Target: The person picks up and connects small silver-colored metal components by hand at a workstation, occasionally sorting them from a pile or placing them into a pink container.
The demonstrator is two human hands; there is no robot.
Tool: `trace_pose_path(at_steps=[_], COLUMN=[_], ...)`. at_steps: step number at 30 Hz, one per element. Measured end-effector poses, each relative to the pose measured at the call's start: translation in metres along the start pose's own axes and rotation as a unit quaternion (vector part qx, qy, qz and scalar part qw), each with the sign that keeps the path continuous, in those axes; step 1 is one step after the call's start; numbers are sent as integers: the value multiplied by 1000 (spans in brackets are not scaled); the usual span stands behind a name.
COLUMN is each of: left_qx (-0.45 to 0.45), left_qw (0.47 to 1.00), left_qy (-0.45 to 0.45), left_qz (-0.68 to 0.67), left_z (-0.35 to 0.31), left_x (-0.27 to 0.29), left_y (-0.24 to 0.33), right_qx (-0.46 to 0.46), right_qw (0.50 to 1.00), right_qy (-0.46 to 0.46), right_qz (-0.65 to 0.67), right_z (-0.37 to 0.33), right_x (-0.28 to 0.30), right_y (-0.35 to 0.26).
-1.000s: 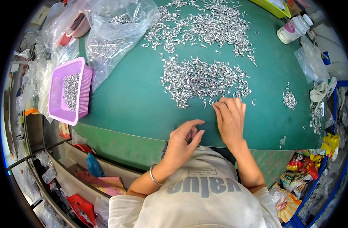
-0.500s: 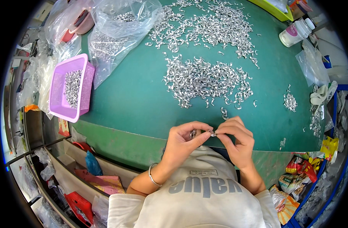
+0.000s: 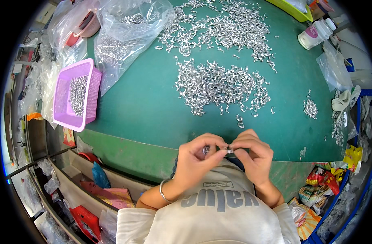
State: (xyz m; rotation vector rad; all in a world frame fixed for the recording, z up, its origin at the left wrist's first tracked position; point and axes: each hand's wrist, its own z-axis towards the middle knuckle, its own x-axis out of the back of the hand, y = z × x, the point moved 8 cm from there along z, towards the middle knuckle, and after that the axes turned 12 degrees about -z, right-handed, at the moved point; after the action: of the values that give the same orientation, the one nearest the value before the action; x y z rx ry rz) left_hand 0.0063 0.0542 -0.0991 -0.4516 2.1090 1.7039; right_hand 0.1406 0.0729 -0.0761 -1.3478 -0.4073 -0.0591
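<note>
Just off the table's front edge, my left hand [image 3: 196, 160] and my right hand [image 3: 255, 156] meet fingertip to fingertip. Both pinch one small curved piece of shiny silver metal [image 3: 229, 150] between thumb and forefinger. More silver metal [image 3: 206, 149] shows tucked inside the curl of my left fingers; how many bits are there I cannot tell. Beyond my hands, a heap of similar curved metal pieces [image 3: 218, 87] lies on the green tabletop [image 3: 141, 110]. A small loose cluster [image 3: 240, 120] of them sits nearest my fingers.
A larger spread of pieces [image 3: 234, 26] covers the far side. At left are a purple basket [image 3: 91, 97] partly filled with pieces and a clear plastic bag [image 3: 112, 69]. Rightward lie a small pile [image 3: 310, 109] and a white bottle [image 3: 316, 34]. Shelving [image 3: 72, 175] stands lower left.
Both hands have moved slightly toward my body, the metal piece still pinched between them. The piece appears turned a little. The heaps have not changed.
</note>
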Motion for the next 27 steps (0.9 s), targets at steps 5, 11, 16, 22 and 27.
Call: trace_pose_path(at_steps=[5, 11, 16, 22, 27], left_qx=[185, 155, 141, 40, 28], left_qw=[928, 951, 970, 996, 995], left_qy=[-20, 51, 75, 3, -34], left_qz=[-322, -264, -181, -74, -93], left_z=[-1, -3, -1, 7, 6], left_x=[5, 27, 45, 25, 8], left_y=[-31, -35, -39, -20, -12], right_qx=[3, 75, 62, 133, 124], right_qw=[948, 881, 968, 961, 965], right_qy=[102, 95, 105, 89, 104], right_qz=[-301, -457, -217, -224, -208], right_z=[19, 33, 23, 2, -4], right_x=[-4, -33, -22, -19, -6], right_y=[12, 30, 12, -18, -27])
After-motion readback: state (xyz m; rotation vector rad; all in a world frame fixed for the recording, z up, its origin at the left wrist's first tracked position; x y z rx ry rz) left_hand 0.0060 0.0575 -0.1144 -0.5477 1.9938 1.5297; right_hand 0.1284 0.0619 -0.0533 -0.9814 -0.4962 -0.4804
